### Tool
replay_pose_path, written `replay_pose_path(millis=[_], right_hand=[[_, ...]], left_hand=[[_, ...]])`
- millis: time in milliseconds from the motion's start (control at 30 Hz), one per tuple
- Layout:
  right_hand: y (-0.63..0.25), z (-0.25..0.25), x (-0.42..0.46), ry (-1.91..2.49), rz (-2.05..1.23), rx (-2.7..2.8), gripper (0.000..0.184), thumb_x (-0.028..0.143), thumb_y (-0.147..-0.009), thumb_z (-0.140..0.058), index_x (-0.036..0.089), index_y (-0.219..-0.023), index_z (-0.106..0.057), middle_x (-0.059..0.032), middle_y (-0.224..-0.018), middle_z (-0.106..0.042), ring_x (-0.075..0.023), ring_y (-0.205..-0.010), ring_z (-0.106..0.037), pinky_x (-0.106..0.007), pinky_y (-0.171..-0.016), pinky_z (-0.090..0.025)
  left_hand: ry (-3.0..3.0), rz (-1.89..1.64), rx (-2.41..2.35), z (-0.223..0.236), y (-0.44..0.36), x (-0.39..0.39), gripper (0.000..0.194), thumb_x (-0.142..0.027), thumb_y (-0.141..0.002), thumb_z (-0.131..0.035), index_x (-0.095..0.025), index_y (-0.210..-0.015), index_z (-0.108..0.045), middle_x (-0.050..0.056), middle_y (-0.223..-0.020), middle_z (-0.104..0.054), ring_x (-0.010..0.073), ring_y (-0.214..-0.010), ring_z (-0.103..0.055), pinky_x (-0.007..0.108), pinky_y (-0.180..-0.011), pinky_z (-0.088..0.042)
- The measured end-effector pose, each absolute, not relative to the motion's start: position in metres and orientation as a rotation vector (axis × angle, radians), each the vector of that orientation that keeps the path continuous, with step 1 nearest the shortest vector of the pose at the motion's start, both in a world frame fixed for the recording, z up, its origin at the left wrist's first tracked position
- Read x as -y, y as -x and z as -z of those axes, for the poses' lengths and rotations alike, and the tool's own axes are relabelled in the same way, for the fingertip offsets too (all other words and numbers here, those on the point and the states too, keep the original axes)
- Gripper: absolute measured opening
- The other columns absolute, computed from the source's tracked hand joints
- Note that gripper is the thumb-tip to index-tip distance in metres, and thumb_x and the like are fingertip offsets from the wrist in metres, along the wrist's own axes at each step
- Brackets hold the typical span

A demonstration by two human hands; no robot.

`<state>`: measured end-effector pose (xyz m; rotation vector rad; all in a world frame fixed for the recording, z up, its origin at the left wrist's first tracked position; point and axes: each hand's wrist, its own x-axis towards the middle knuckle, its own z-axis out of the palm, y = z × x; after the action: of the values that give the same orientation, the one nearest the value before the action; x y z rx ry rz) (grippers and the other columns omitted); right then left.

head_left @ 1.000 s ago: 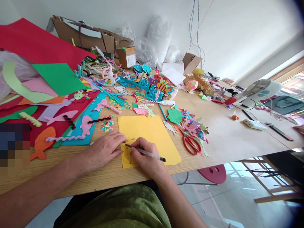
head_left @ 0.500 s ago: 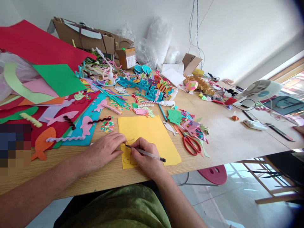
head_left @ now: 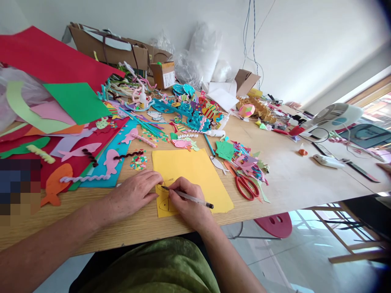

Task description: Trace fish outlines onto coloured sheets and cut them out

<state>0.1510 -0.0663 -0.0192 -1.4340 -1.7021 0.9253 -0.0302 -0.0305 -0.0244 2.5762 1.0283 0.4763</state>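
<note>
A yellow sheet of paper (head_left: 195, 171) lies on the wooden table in front of me, with fish outlines drawn in dark ink near its left edge. My right hand (head_left: 189, 201) rests on the sheet, its fingers closed round a pen (head_left: 197, 200) with a clear barrel and a black end. The pen's tip points at the upper of the outlines. My left hand (head_left: 137, 191) lies flat on the table, fingers stretched out and fingertips at the paper's left edge. Part of the lower fish drawing (head_left: 164, 204) is hidden behind my right hand.
Red-handled scissors (head_left: 247, 188) lie right of the sheet, beside paper scraps (head_left: 249, 158). Paper fish with pipe cleaners, such as an orange fish (head_left: 56, 183), lie at left on coloured sheets. Glue bottles (head_left: 142, 97), cardboard boxes (head_left: 163, 75) and a white fan (head_left: 332, 118) stand farther back.
Hardly anything differs: both hands, the pen and the paper stay in the same place, and the view has shifted very slightly.
</note>
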Motion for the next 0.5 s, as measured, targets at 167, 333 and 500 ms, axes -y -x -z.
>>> replay_pose_path(millis=[167, 333, 500], right_hand=[[-0.1512, 0.0206, 0.0657, 1.427, -0.919, 1.706, 0.006, 0.018, -0.072, -0.049, 0.018, -0.069, -0.055, 0.0053, -0.053, -0.049, -0.0075, -0.046, -0.04, -0.018, -0.045, -0.032], [-0.1517, 0.0202, 0.0662, 1.42, -0.929, 1.695, 0.006, 0.018, -0.072, -0.049, 0.018, -0.068, -0.054, 0.0052, -0.053, -0.049, -0.0077, -0.047, -0.041, -0.018, -0.046, -0.032], [-0.1513, 0.0186, 0.0669, 1.427, -0.943, 1.685, 0.006, 0.018, -0.072, -0.049, 0.018, -0.067, -0.053, 0.0054, -0.052, -0.048, -0.0075, -0.046, -0.039, -0.018, -0.045, -0.03]], left_hand=[[-2.585, -0.485, -1.027, 0.0249, 0.0302, 0.0306, 0.021, -0.009, -0.079, -0.052, -0.021, -0.096, -0.053, 0.004, -0.101, -0.062, 0.0221, -0.101, -0.057, 0.035, -0.086, -0.046], [-2.606, -0.476, -1.032, 0.0232, 0.0298, 0.0317, 0.021, -0.008, -0.079, -0.052, -0.021, -0.096, -0.052, 0.005, -0.101, -0.062, 0.0221, -0.101, -0.056, 0.035, -0.086, -0.046], [-2.622, -0.471, -1.021, 0.0229, 0.03, 0.0318, 0.021, -0.007, -0.079, -0.053, -0.02, -0.096, -0.052, 0.005, -0.102, -0.062, 0.0224, -0.102, -0.056, 0.035, -0.086, -0.046]])
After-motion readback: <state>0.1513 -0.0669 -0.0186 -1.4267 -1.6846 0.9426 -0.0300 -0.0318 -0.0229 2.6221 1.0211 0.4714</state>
